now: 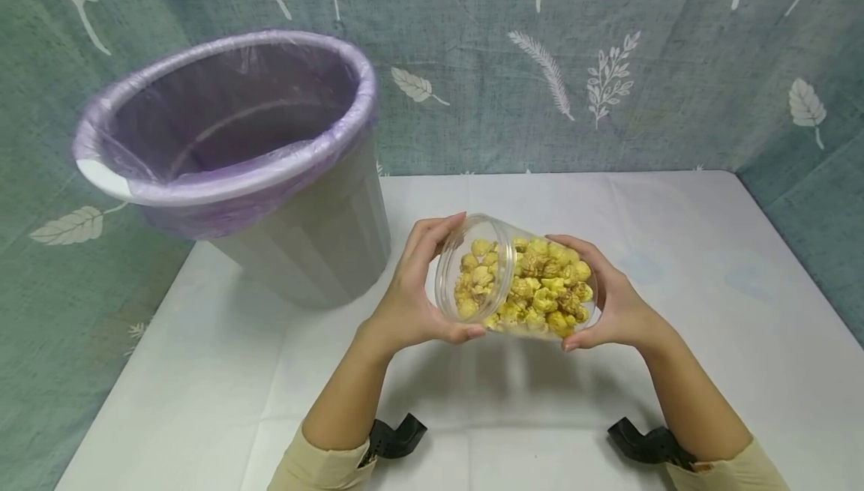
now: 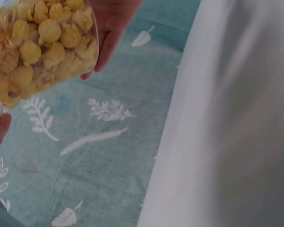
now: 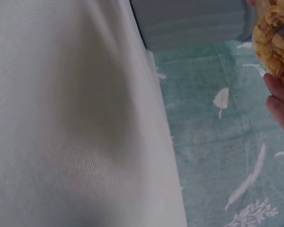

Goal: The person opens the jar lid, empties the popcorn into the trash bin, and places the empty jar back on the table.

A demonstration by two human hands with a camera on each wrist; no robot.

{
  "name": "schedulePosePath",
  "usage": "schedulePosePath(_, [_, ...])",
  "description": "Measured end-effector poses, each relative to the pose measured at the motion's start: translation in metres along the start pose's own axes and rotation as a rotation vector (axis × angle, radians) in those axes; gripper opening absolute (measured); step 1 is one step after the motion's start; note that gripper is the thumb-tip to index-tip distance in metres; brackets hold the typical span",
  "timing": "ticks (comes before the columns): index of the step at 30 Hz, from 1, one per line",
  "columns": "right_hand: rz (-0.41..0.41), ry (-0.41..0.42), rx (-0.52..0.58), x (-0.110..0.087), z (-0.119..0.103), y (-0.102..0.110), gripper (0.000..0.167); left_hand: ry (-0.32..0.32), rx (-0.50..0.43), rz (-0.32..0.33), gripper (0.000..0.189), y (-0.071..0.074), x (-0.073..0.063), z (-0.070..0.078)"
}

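Observation:
Both hands hold a clear plastic jar (image 1: pixel 509 277) on its side above the table. Yellow caramel popcorn (image 1: pixel 543 288) fills much of it, also visible in the left wrist view as popcorn (image 2: pixel 42 42) behind the clear wall. My left hand (image 1: pixel 418 296) grips the jar's round, ridged end at the left, thumb below and fingers over the top. At the other end, my right hand (image 1: pixel 617 296) curls round the jar, thumb underneath. In the right wrist view the right hand's fingers (image 3: pixel 279 97) lie against the jar near the popcorn (image 3: pixel 277 42).
A grey trash bin (image 1: pixel 324 229) with a purple plastic liner (image 1: pixel 270 169) over its rim stands at the back left, close to the left hand. White cloth covers the table (image 1: pixel 675 251). Behind hangs a green leaf-patterned curtain (image 1: pixel 466 64).

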State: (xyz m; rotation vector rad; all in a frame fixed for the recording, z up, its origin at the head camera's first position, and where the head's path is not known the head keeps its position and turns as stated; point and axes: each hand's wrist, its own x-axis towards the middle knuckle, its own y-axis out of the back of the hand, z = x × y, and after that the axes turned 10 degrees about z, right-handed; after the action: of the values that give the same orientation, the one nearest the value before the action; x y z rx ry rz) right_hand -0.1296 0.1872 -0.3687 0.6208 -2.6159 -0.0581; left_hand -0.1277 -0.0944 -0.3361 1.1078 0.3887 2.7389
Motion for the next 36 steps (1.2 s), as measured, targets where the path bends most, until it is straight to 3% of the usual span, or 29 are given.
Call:
schedulePosePath(7, [0.093,0.08,-0.162,-0.001,0.0,-0.001,0.119,0.185,0.063,0.006,0.108,-0.004,-0.001,0.01])
schedulePosePath(11, [0.102,0.1,-0.142,0.0,0.001,0.002,0.118,0.212,0.056,-0.065,0.114,-0.002,-0.001,0.012])
schedulePosePath(15, [0.067,0.077,-0.05,0.0,0.001,0.005,0.114,0.095,0.022,-0.138,0.121,0.002,0.001,0.007])
schedulePosePath(18, [0.025,0.045,0.01,0.0,0.001,0.006,0.112,-0.08,-0.002,-0.145,0.126,0.005,0.003,0.004])
schedulePosePath(21, [-0.001,0.031,0.006,0.0,0.003,0.005,0.112,-0.222,-0.017,-0.147,0.124,0.008,0.005,0.003])
schedulePosePath(23, [-0.002,0.023,-0.027,0.0,0.004,0.005,0.111,-0.264,-0.011,-0.166,0.121,0.01,0.005,0.002])
schedulePosePath(25, [0.003,0.019,-0.069,0.0,0.005,0.006,0.11,-0.251,-0.004,-0.202,0.12,0.013,0.005,0.001])
schedulePosePath(29, [-0.007,-0.003,-0.108,-0.001,0.008,0.005,0.109,-0.155,0.03,-0.23,0.122,0.015,0.003,0.002])
schedulePosePath(36, [-0.006,0.017,-0.096,0.0,0.008,0.003,0.112,-0.047,0.053,-0.139,0.124,0.009,0.001,0.006])
